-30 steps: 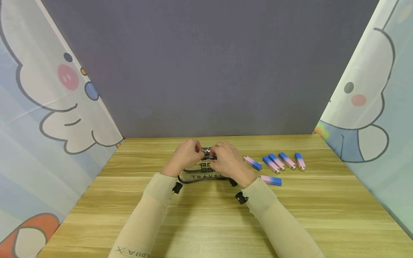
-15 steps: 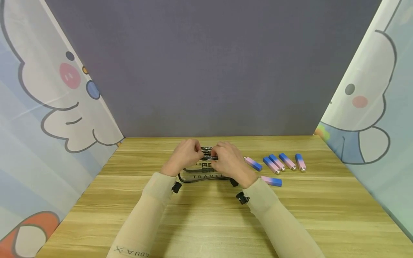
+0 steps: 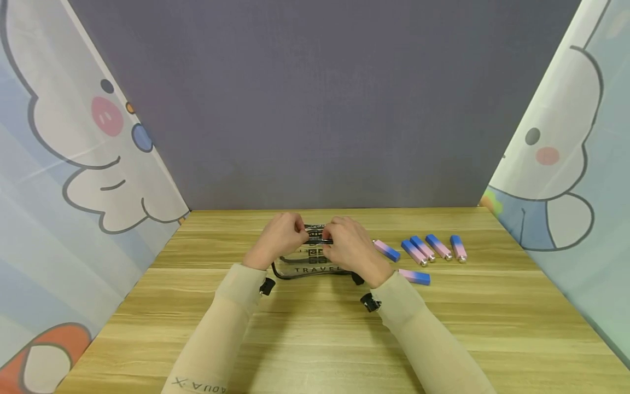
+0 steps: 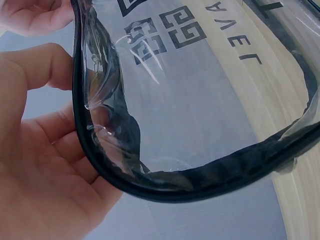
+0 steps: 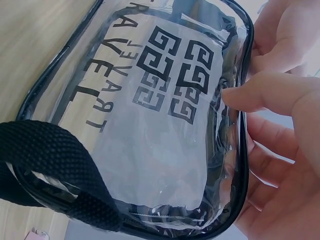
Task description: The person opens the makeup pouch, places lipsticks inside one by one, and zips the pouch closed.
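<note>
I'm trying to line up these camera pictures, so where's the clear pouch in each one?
Head: the clear pouch is just below centre, between the left hand and right hand.
Left wrist: the clear pouch fills the middle and upper right.
Right wrist: the clear pouch fills the left and centre.
Shared landmark: the black square-spiral print on it.

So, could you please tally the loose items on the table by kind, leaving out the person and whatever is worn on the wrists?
Clear bag: 1
Pink-and-blue tubes: 6
Total: 7
</note>
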A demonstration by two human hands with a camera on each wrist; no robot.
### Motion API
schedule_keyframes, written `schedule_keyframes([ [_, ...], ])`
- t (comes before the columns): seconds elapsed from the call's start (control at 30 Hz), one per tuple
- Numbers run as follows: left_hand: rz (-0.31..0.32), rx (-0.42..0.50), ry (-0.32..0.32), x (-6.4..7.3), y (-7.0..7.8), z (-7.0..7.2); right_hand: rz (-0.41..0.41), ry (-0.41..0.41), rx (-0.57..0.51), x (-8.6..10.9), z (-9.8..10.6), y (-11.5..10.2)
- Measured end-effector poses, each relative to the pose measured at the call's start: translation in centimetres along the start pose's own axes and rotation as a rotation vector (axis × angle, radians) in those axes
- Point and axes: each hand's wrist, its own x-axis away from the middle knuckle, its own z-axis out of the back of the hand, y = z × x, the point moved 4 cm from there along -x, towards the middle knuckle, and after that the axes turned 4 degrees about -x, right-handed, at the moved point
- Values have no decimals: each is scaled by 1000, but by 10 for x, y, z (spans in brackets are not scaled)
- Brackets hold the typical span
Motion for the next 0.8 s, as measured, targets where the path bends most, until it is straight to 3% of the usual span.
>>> schedule_keyframes([
  [0.8,19,-3,6,1,-6,4,0,-4,16,0,0,-1],
])
